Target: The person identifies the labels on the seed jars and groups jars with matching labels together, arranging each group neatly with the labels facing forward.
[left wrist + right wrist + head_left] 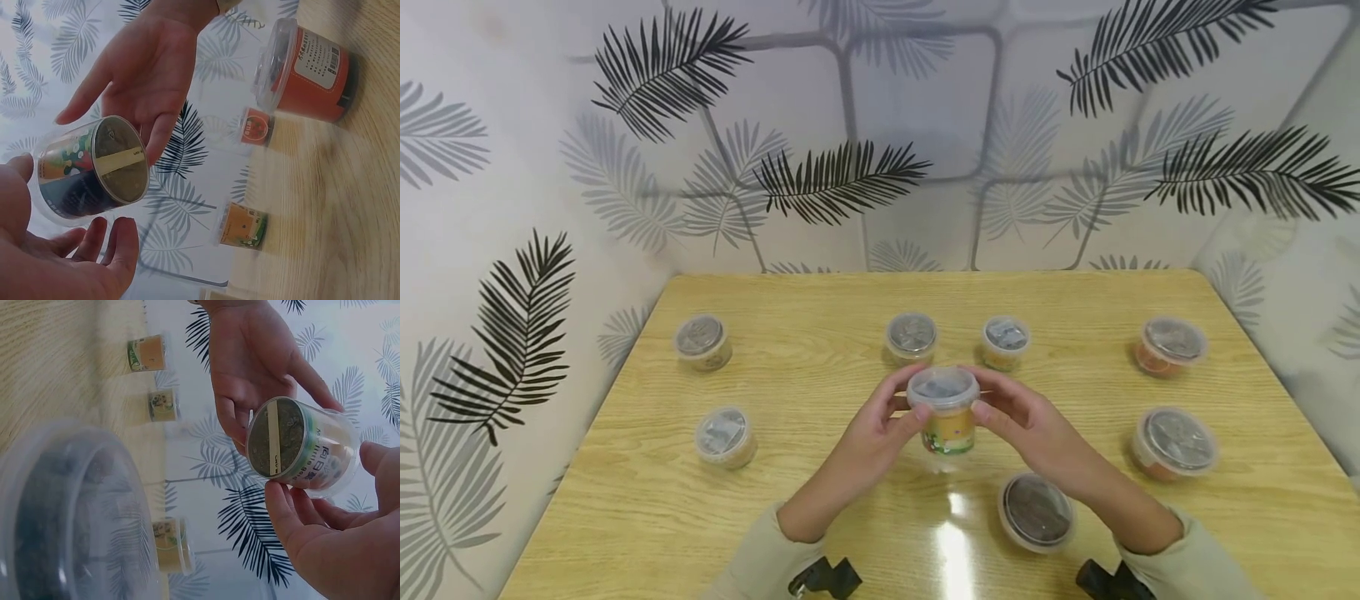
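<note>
A clear plastic cup with a lid (949,427) is raised above the table between both hands, its colourful label orange above and green below. My left hand (880,429) grips its left side, and my right hand (1026,421) grips the right side, thumbs toward me. From underneath, the left wrist view shows the cup's dark base (122,159) crossed by a pale strip. Printed lettering is visible on the cup wall (322,450) in the right wrist view. A wider tub with a dark top (1038,511) stands below my right forearm.
Similar lidded tubs stand around the wooden table (805,325): two at left, including a nearer one (727,437); two behind my hands, one of them small (1006,340); and two at right, including a larger one (1175,442). A leaf-patterned wall covering (917,108) rises behind.
</note>
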Action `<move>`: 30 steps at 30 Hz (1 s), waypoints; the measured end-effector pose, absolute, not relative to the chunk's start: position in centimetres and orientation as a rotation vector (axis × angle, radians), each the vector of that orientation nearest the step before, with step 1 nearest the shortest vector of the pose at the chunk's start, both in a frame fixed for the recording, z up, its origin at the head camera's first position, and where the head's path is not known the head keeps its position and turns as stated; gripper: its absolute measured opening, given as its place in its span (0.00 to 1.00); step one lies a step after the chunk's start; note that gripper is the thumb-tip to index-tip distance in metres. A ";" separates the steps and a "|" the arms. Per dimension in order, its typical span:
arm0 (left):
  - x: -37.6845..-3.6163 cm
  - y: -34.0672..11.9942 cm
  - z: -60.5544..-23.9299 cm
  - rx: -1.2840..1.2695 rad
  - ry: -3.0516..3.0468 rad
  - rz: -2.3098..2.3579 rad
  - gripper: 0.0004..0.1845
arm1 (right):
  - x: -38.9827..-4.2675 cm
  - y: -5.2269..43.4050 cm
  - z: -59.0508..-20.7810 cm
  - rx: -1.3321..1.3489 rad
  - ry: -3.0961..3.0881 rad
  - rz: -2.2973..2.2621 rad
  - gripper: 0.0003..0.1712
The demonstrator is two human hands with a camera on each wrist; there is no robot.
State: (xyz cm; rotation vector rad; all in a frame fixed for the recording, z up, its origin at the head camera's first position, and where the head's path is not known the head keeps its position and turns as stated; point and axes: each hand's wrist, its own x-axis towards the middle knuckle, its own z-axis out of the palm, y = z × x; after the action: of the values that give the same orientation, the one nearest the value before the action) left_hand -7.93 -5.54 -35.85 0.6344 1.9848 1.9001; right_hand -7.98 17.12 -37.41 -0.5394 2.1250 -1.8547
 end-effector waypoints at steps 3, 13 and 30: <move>-8.0 -5.6 -36.0 0.625 2.011 1.921 0.26 | -8.0 17.2 -37.4 -0.555 2.111 -1.884 0.25; -8.9 -5.8 -38.6 0.639 2.008 1.994 0.22 | -8.0 17.3 -37.8 -0.591 2.090 -1.933 0.25; -8.0 -4.2 -38.6 0.673 1.959 1.895 0.33 | -7.8 16.8 -38.4 -0.597 2.090 -1.864 0.26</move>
State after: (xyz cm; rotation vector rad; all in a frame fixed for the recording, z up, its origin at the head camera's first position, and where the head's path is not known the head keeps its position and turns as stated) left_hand -7.97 -4.24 -38.64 0.6725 1.9594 1.8950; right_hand -7.84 16.80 -38.38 -0.5968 2.0898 -1.8641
